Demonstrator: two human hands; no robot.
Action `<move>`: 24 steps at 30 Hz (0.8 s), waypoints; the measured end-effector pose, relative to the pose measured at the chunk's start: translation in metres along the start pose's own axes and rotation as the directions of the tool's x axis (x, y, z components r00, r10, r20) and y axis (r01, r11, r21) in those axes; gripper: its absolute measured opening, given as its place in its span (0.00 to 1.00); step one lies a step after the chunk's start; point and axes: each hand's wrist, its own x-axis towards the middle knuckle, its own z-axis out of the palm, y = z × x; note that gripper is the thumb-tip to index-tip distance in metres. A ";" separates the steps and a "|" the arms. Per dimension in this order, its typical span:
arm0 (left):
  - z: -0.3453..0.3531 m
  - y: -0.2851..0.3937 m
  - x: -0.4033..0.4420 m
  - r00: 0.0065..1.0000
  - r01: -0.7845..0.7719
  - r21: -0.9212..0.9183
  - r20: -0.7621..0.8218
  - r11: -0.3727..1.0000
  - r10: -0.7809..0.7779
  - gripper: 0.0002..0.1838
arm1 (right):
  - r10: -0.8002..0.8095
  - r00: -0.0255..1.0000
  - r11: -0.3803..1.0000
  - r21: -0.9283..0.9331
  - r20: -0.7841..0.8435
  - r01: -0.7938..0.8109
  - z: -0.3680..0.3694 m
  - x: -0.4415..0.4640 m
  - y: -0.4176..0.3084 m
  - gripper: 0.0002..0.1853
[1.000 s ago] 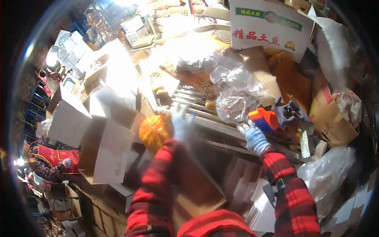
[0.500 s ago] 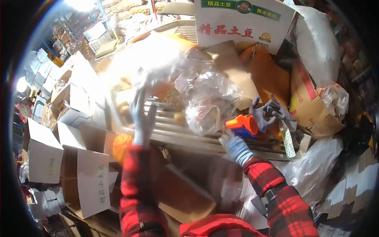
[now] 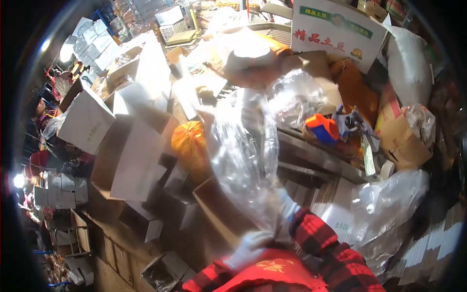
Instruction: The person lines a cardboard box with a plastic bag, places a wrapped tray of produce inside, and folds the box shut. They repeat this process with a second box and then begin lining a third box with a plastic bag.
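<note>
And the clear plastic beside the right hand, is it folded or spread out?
Spread out, though wrinkled: the clear plastic reaches in a long sheet from the right hand up past the orange bag.

We log the clear plastic bag (image 3: 243, 146) at the grip: thin, glossy, wrinkled. Our gloves (image 3: 250, 248): matt cloth. Left of the grip, orange mesh sack (image 3: 188, 141), rough; open carton (image 3: 138, 163), matt cardboard. Right, orange-and-blue dispenser (image 3: 322, 127), smooth plastic. Our sleeves (image 3: 316, 232): matt plaid cloth.

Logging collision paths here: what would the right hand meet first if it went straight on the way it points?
Probably the clear plastic just ahead of the right hand; blur hides whether they touch.
</note>
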 end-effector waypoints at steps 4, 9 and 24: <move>0.013 -0.020 -0.054 0.931 0.204 -0.030 0.314 0.979 -0.184 0.17 | -0.105 0.992 0.977 -0.176 0.071 0.116 -0.010 0.001 0.015 0.13; -0.030 0.025 -0.030 0.740 0.411 0.086 -0.613 0.908 -0.277 0.27 | -0.749 0.587 -0.039 -0.906 0.306 0.421 0.013 -0.081 -0.006 0.08; -0.060 0.028 0.030 0.894 0.304 -0.453 -0.167 0.838 -0.415 0.19 | -0.637 0.619 -0.373 -0.886 0.459 0.274 0.033 -0.201 -0.024 0.44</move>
